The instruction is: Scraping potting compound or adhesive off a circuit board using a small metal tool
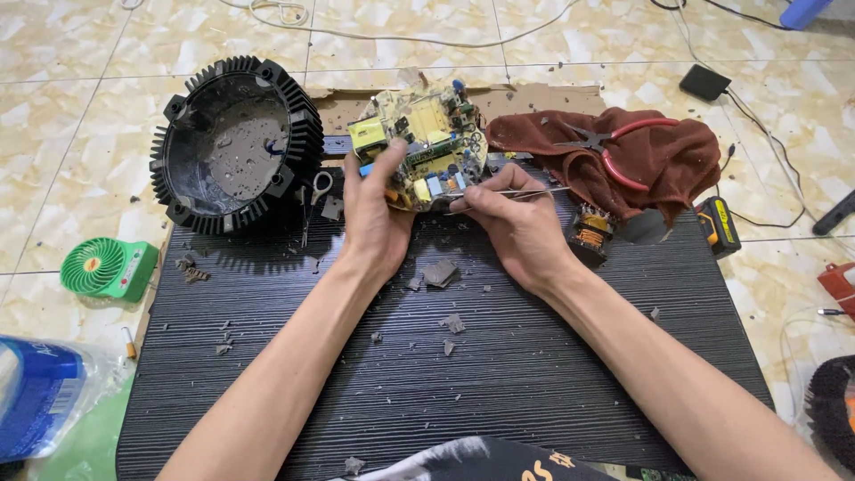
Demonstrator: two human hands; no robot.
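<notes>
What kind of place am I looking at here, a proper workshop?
Probably an informal floor-level repair spot, not a bench: a ribbed black mat lies on floor tiles, the left hand steadies a circuit board, and red-handled pliers rest on a brown cloth.

I see bright, even light from overhead with no harsh glare. Soft, short shadows sit under the round black housing [236,142] and my forearms. The centre is sharp; the wide lens bends the floor tiles [71,53] at the edges.
</notes>
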